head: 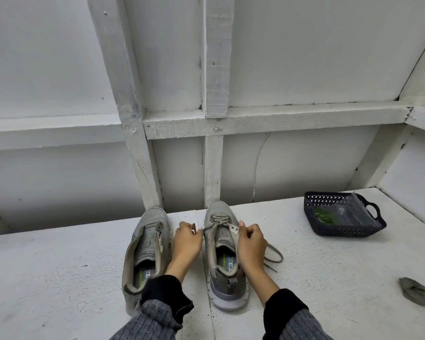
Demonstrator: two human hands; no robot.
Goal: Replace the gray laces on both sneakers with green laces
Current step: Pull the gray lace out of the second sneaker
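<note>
Two grey sneakers stand side by side on the white table, toes pointing away from me. The left sneaker (145,244) has no lace in its eyelets. The right sneaker (221,244) keeps a grey lace (217,220) only in its front eyelets. My left hand (187,244) pinches one lace end between the shoes. My right hand (250,244) grips the right eyelet flap of the right sneaker; the lace's other end (275,253) loops on the table behind it. Green laces (325,218) lie in a dark basket (341,231) at the right.
A coiled grey lace (417,290) lies on the table at the far right, near the edge. A clear plastic bag (351,212) sits in the basket. A white panelled wall rises directly behind the shoes.
</note>
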